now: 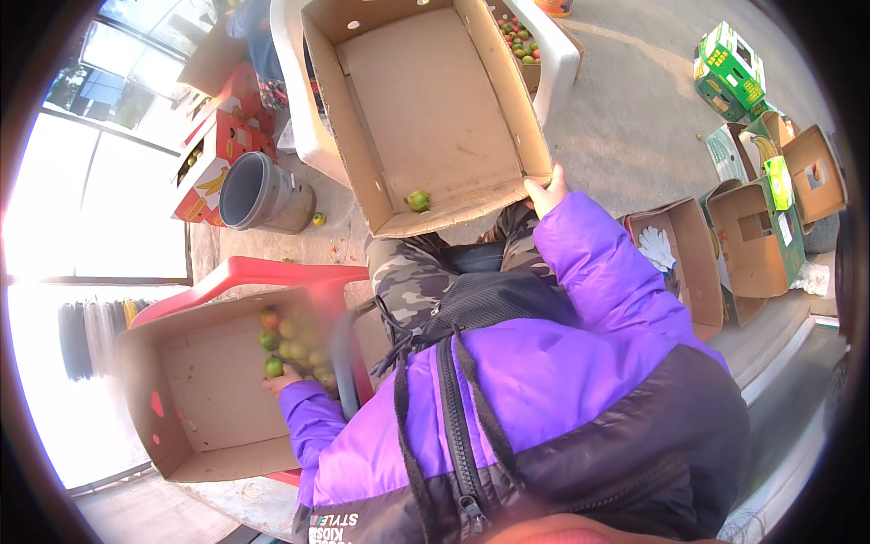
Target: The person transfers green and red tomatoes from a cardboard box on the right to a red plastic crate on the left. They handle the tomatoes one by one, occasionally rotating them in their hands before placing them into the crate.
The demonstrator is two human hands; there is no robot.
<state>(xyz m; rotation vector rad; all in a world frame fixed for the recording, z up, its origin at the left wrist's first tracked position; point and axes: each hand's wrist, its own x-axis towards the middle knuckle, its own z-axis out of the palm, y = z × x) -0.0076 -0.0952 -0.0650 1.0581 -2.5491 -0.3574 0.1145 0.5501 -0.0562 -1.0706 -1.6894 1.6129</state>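
My right hand (548,193) grips the near right corner of a shallow cardboard box (435,102), which rests on a white plastic chair (557,68). A single greenish tomato (419,200) lies inside, close to the near edge. At my left side, a second cardboard box (224,387) sits on a red plastic chair (272,268). Green and reddish tomatoes (299,347) are grouped along its right side, partly blurred. My left hand (282,382) is inside this box, its fingers around a green tomato (274,366) at the edge of the group.
A grey bucket (268,194) and red printed cartons (221,160) stand to the left, with a tomato (319,219) on the floor. Beyond the white chair is a box of tomatoes (520,41). At right are green cartons (734,68) and opened boxes (747,238), one holding white gloves (656,248).
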